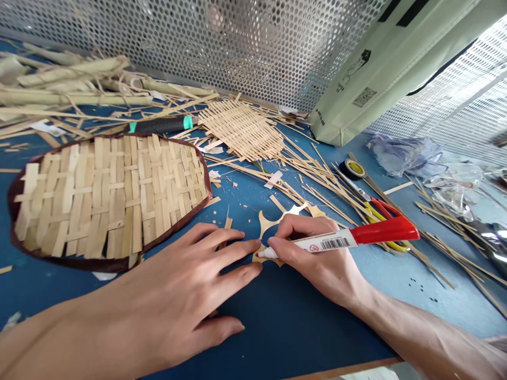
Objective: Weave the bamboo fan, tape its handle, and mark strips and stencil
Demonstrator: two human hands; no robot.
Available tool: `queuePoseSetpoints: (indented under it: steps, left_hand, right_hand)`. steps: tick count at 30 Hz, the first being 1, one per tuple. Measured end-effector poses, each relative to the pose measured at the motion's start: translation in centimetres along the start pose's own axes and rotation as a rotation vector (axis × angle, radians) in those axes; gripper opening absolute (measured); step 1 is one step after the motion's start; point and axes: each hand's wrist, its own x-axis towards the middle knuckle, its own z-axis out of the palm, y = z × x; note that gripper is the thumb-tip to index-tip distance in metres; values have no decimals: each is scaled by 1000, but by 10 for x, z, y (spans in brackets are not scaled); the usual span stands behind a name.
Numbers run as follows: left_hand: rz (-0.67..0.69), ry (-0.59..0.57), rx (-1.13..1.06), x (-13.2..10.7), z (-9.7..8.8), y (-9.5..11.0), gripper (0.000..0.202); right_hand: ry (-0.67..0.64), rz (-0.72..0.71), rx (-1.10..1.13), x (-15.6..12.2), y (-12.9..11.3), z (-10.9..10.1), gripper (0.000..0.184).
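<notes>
In my right hand is a white marker with a red cap on its back end. Its tip rests on a thin, pale cut-out with curved, pointed edges, where a small red mark shows at the tip. Much of the cut-out is hidden under my right hand. My left hand lies flat with the fingers apart, its fingertips touching the cut-out's left edge. Behind my left hand lies a woven panel of bamboo strips with a dark brown border.
A smaller woven piece and loose strips spread across the blue table. A black and teal tool handle, scissors and a tape roll lie about. A pale green bag stands against the perforated metal screen.
</notes>
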Motion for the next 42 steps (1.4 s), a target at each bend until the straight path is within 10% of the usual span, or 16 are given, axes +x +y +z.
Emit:
queuePoseSetpoints:
  steps: [42]
  left_hand:
    - [18,2,5,0,0,-1,47]
  right_hand:
    - [118,53,19,2,1,0,32]
